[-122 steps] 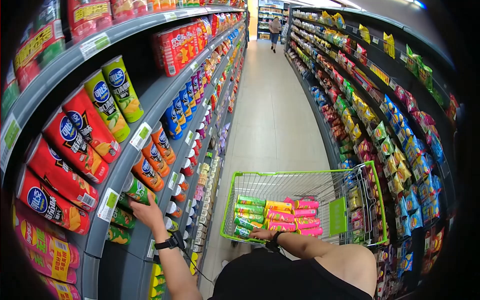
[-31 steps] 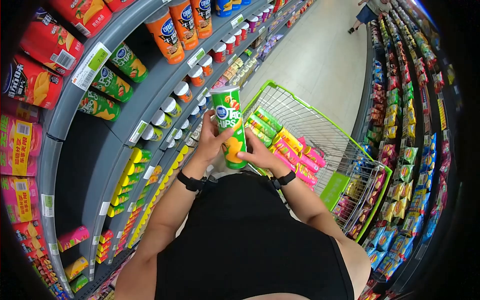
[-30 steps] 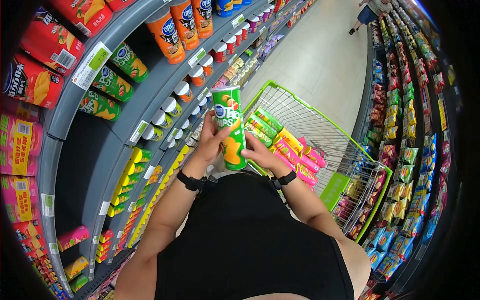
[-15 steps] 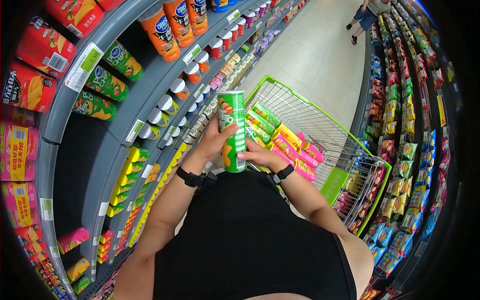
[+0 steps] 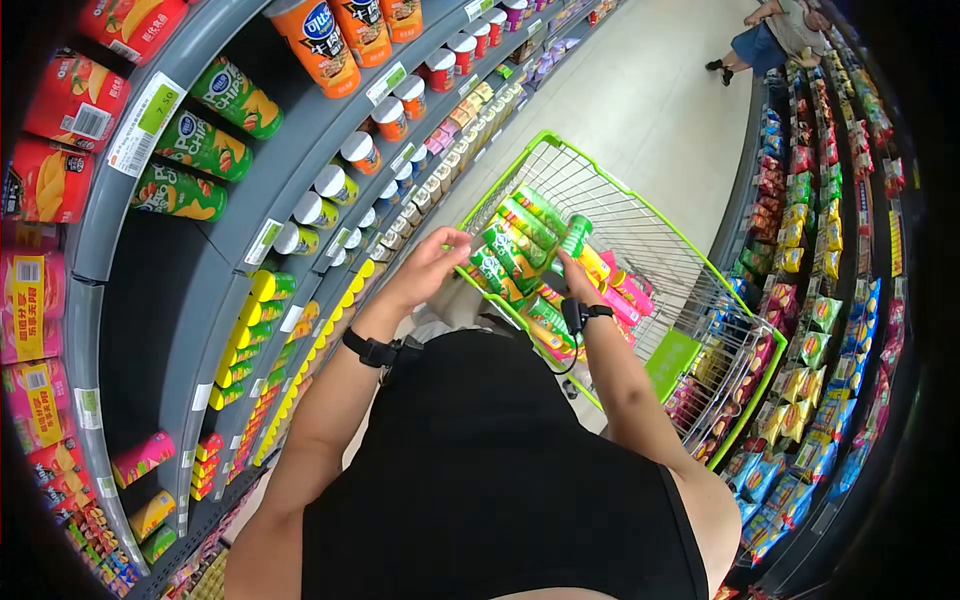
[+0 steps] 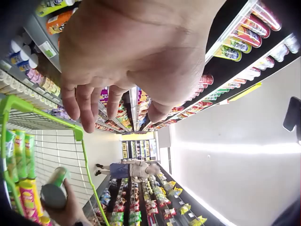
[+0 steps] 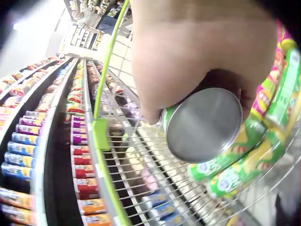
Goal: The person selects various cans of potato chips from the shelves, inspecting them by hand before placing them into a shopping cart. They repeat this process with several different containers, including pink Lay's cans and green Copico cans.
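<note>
My right hand point(image 5: 580, 282) grips a green potato chip can point(image 5: 574, 236) over the shopping cart point(image 5: 672, 367). Its round silver base point(image 7: 204, 126) faces the camera in the right wrist view, with the fingers wrapped around the side. My left hand point(image 5: 432, 268) holds nothing; it hovers beside the cart's near left corner, fingers loosely bent. In the left wrist view, the left hand's fingers point(image 6: 84, 106) hang in front of the aisle. Inside the cart lie green chip cans point(image 5: 508, 250) and pink cans point(image 5: 630, 290), partly hidden by the right hand and forearm.
On the left shelf, green cans point(image 5: 205, 148) lie beside a price tag point(image 5: 147, 122), below orange cans point(image 5: 318, 45). Yellow-lidded cans point(image 5: 245, 335) fill a lower shelf. Bagged snacks point(image 5: 800, 400) line the right side. Another person point(image 5: 785, 40) stands farther along the aisle.
The left hand took a green can at the shelf, and both hands then turned it upright before me. Now the left hand has let go; the right has carried the can over the cart.
</note>
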A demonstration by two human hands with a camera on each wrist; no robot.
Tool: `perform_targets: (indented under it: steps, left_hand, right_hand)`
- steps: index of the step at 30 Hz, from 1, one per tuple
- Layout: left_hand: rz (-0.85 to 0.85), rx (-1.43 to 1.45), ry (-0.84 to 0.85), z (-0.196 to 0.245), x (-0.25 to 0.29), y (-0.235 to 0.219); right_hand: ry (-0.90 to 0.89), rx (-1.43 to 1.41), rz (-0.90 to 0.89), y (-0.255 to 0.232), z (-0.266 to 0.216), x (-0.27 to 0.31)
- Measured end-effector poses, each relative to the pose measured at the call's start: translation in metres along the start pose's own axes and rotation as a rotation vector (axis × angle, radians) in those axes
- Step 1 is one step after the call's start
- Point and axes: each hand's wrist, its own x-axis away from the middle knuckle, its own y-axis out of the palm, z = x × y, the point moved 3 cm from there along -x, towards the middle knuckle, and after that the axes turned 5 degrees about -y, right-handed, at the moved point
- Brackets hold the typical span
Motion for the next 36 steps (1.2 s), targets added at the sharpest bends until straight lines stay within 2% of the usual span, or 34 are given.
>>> perform_targets:
  steps: [1,2,3,5,8,11,12,13,15,17,18,19,21,25,27,30,31,32,33,35,36]
  left_hand:
    - [-0.004,-0.005,-0.014,-0.003,0.001,-0.002]
    - [0.006,-0.015,-0.018,-0.005,0.001,-0.002]
    - [0.017,-0.025,-0.024,-0.007,0.002,-0.003]
    - [0.051,-0.027,-0.065,-0.015,0.009,-0.003]
    - [0.096,-0.014,-0.11,-0.019,0.017,-0.004]
    - [0.16,-0.027,-0.154,-0.026,0.03,-0.005]
    - [0.186,-0.035,-0.163,-0.027,0.034,-0.005]
    - [0.214,-0.044,-0.17,-0.03,0.038,-0.006]
    - [0.25,-0.017,-0.163,-0.043,0.046,-0.009]
    - [0.307,-0.045,-0.181,-0.048,0.057,-0.009]
    - [0.328,-0.058,-0.188,-0.051,0.062,-0.011]
    - [0.356,-0.07,-0.193,-0.05,0.069,-0.012]
    - [0.398,-0.093,-0.193,-0.047,0.079,-0.013]
    - [0.487,-0.143,-0.165,-0.038,0.092,-0.024]
    - [0.537,-0.198,-0.14,-0.031,0.097,-0.033]
    - [0.619,-0.057,0.022,-0.029,0.098,-0.058]
    - [0.641,-0.024,0.069,-0.025,0.097,-0.068]
    - [0.724,-0.021,0.168,-0.016,0.095,-0.079]
    - [0.786,-0.151,0.238,-0.001,0.094,-0.089]
    - [0.907,-0.407,0.384,0.04,0.097,-0.109]
    - [0.998,-0.534,0.452,0.063,0.101,-0.117]
  right_hand:
    - [0.035,0.186,0.06,-0.008,-0.008,0.021]
    - [-0.124,0.222,-0.033,-0.031,0.028,-0.011]
    - [-0.047,0.255,-0.101,-0.038,0.032,-0.007]
    - [0.009,0.385,-0.08,-0.055,0.067,-0.025]
    - [-0.115,0.7,0.02,-0.047,0.056,-0.015]
    - [-0.394,0.846,-0.064,-0.04,0.069,-0.048]
    - [-0.188,0.9,-0.088,-0.033,0.056,-0.049]
    - [-0.171,0.88,-0.098,-0.03,0.064,-0.066]
    - [-0.393,0.883,-0.147,-0.016,0.073,-0.096]
    - [-0.532,0.756,-0.225,-0.006,0.086,-0.133]
    - [-0.42,0.842,-0.212,0.003,0.074,-0.135]
    - [-0.292,1.011,-0.192,0.02,0.037,-0.107]
    - [-0.315,1.276,-0.086,0.02,0.054,-0.148]
    - [-0.367,1.427,-0.109,0.016,0.047,-0.159]
    - [-0.352,1.273,-0.126,0.011,0.047,-0.156]
    - [-0.47,1.079,-0.213,0.001,0.06,-0.167]
    - [-0.353,0.868,-0.239,0.0,0.062,-0.165]
    - [-0.368,0.818,-0.203,-0.014,0.084,-0.194]
    - [-0.383,0.768,-0.165,-0.028,0.101,-0.22]
    - [-0.373,0.753,-0.129,-0.025,0.072,-0.176]
    - [-0.287,0.704,-0.167,-0.021,0.06,-0.155]
